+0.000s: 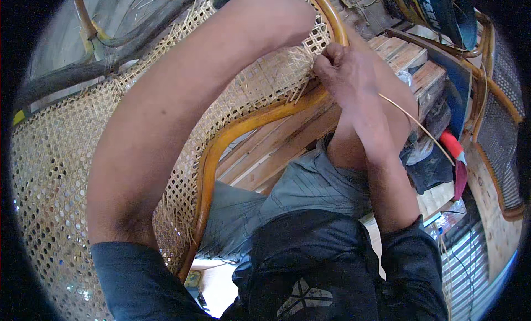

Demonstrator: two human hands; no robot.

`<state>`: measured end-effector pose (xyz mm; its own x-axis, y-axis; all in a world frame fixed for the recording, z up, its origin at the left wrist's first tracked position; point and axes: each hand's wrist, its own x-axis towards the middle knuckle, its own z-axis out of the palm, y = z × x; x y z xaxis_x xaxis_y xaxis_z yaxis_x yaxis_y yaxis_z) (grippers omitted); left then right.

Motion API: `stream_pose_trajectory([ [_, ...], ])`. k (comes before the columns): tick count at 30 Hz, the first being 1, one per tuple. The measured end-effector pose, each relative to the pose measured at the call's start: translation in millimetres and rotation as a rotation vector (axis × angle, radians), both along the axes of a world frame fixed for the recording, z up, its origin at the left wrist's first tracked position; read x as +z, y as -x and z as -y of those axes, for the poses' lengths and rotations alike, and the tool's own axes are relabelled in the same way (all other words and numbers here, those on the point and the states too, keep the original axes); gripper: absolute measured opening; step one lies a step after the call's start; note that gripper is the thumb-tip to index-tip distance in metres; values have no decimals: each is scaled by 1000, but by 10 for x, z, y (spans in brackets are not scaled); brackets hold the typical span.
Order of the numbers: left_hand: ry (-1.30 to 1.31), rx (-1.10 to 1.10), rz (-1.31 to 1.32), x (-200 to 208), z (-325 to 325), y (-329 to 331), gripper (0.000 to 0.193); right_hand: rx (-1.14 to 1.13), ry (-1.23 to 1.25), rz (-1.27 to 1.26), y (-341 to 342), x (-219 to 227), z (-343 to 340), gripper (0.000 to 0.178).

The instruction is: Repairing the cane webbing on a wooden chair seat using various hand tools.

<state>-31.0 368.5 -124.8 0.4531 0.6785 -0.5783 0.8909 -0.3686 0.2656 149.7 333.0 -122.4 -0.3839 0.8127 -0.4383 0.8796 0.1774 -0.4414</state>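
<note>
R hand (352, 72) nearer, at frame (243, 125) bend; fingers (332, 55) curled closed, can't tell on what. L hand not visible. Cane mesh (263, 77) L of frame, just beside fingers; strand (414, 119) R of frame, long axis slanting down-right. Frame curvy, glossy brown; mesh pale, holey w/ loose ends.

My bare arms (166, 116): two | my dark sleeves (141, 277): two | large woven cane sheet (66, 171), left: one | long strand (416, 122) by my right arm: one | bright red object (452, 144), right: one

Dark short-sleeved shirt (312, 254), pale angular emblem (305, 300); grey-blue shorts (312, 182).
</note>
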Motion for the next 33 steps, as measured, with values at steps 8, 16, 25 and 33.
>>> stream_pose_trajectory([
  [8,136,-147,-73,179,-185,-109,18,-119,109,88,99,158,-29,22],
  [16,83,-155,-45,213,-155,-175,20,-137,75,48,33,72,20,20],
  [25,34,-152,-55,284,-63,-331,23,82,-72,157,11,45,159,19],
  [33,123,-199,-103,251,-25,-317,29,147,-247,-131,-64,-18,199,15],
])
